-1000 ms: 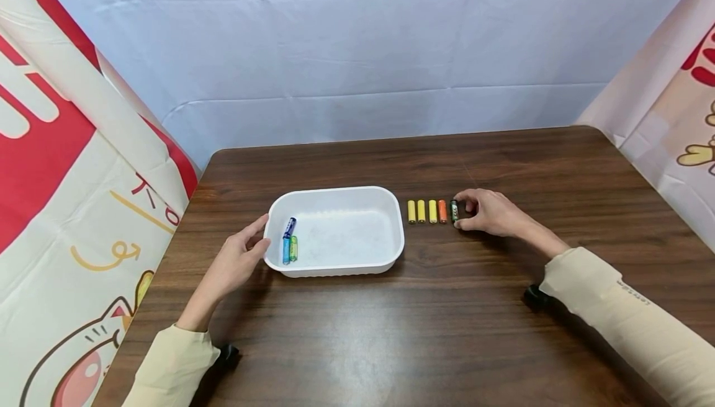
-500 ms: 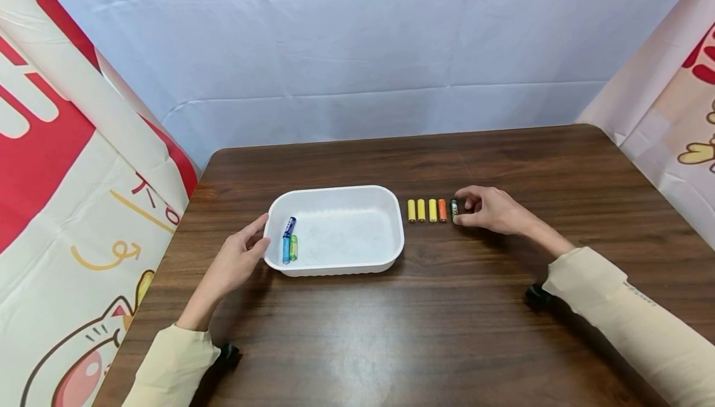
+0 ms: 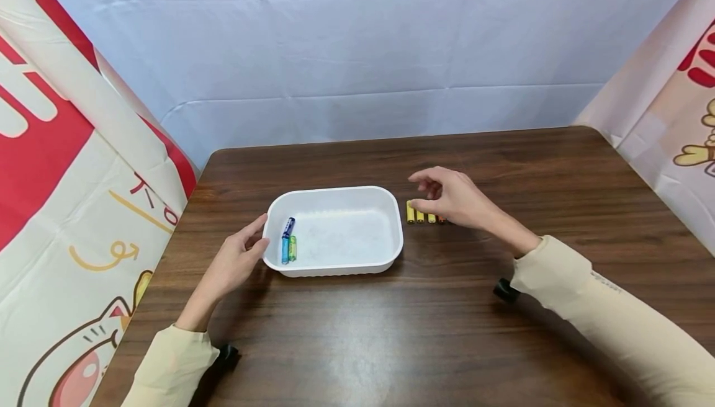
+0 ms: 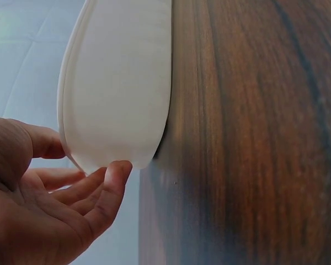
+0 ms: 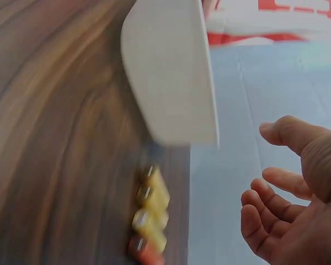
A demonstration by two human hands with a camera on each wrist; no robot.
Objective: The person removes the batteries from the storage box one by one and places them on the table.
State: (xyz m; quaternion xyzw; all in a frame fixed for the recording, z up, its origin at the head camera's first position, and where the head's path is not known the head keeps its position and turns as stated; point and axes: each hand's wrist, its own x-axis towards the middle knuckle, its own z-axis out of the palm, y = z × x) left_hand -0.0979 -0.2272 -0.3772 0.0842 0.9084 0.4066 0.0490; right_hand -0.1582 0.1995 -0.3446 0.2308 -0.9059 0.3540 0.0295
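My left hand [image 3: 234,261] holds the left end of a white plastic tray [image 3: 335,268]. In the left wrist view, its thumb [image 4: 47,143] meets the rim and its fingers bend against the outer wall. Inside the tray at the left lie a dark blue battery [image 3: 288,227], a light blue battery [image 3: 285,250] and a green battery [image 3: 293,248]. My right hand [image 3: 455,199] hovers over a row of yellow batteries [image 3: 410,213] and an orange battery [image 5: 146,251] right of the tray. Its fingers are loosely bent, with nothing visible between thumb and fingertips. The hand covers the row's right end.
The brown wooden table [image 3: 346,332] extends around the tray. A pale cloth backdrop [image 3: 357,47] hangs behind its far edge, and printed cloths [image 3: 67,208] flank it. Black wrist devices [image 3: 506,291] show below both sleeves.
My right hand has left the dark green battery at the row's right end and moved left and up, over the other batteries. The left hand and tray stay in place.
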